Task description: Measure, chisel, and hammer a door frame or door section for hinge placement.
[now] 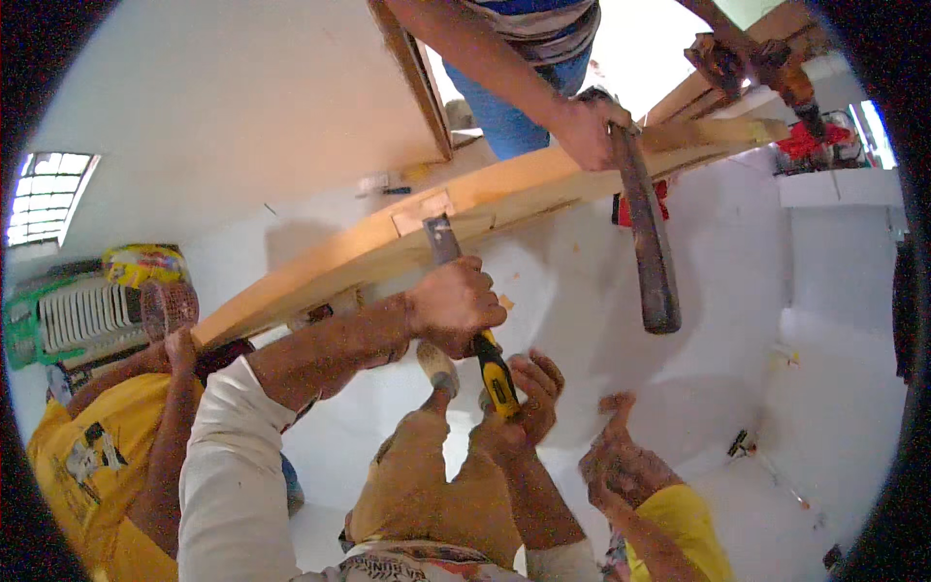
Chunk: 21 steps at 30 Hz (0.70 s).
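A pale wooden beam (339, 250) runs slantwise across the view, with a shallow rectangular recess cut in its top edge. My left hand (456, 306) is wrapped round the shank of a chisel (499, 380) with a black and yellow handle. The flat blade meets the beam beside the recess. My right hand (529, 396), fingers curled, is at the butt end of the handle; part of its grip is hidden. Across the beam, a co-worker's hand (590, 133) grips a dark thick wooden bar (648, 238) that hangs in front of the beam.
At left, a person in a yellow shirt (112, 475) holds the beam's end. Another person's hands (630, 470) are at lower right. An orange and black drill-like tool (797, 95) is at upper right. Stacked items (87, 320) stand by the left wall. Wood chips lie below the beam.
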Tool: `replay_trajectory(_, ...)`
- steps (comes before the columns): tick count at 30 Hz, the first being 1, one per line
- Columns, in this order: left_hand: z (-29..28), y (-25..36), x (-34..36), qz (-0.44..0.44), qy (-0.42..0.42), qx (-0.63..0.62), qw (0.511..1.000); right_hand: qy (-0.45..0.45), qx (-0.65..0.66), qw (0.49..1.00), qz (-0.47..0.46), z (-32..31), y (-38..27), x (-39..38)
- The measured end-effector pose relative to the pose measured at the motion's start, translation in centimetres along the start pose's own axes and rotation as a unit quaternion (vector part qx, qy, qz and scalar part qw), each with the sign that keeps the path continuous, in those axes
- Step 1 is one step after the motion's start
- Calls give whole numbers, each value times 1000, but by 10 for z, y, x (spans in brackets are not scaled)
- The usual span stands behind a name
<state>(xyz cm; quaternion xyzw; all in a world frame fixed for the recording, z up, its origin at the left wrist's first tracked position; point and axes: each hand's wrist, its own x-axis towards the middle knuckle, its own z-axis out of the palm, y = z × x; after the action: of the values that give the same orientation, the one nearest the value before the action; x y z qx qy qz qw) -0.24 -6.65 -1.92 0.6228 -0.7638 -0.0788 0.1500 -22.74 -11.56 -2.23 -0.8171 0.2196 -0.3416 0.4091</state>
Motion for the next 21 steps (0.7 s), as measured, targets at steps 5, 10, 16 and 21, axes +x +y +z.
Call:
replay_trajectory(5,-7,-2,2,-7,-50,-29,998,47,18,999,11,-3,-6,5)
replay_trajectory(10,4,-10,-8,18,-53,39,998,-4,24,999,-21,5,-4,17)
replay_trajectory(16,7,-4,2,7,27,24,999,68,8,998,-5,-4,9,-9)
replay_trajectory(21,3,-9,-5,3,-46,-4,999,-25,121,983,136,-5,-2,-9)
